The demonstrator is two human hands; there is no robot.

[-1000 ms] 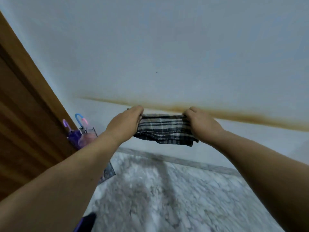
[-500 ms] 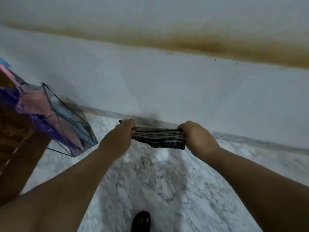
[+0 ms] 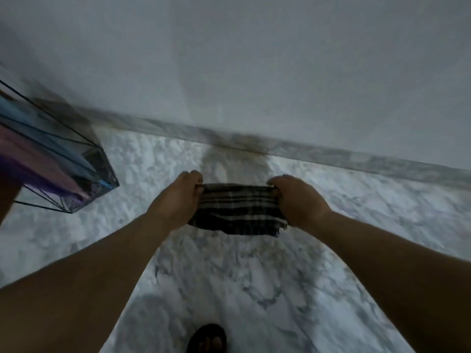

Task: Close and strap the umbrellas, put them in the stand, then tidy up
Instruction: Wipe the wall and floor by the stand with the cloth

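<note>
Stretching between the two hands, a dark plaid cloth hangs in the air above the marble floor, its top edge pulled taut and its lower part drooping in a folded, slightly frayed mass. The left hand grips the cloth's left end, fingers curled over the top edge, and the right hand grips the right end the same way, knuckles up; both forearms reach forward from the bottom corners of the view. The cloth is held clear of the floor, near the grey stone skirting that runs along the foot of the pale wall, and a dim shadow falls on floor and skirting just beyond it. Well to the left, a clear stand with dark edges sits on the floor close to the wall; inside it lie closed umbrellas in blue, pink and purple, their lower ends reaching down into the stand's bottom corner. Motion blur softens the stand, so I cannot tell how many umbrellas it holds or whether their straps are fastened. At the bottom edge of the view, between the forearms, a foot in a dark sandal stands on the marble.
</note>
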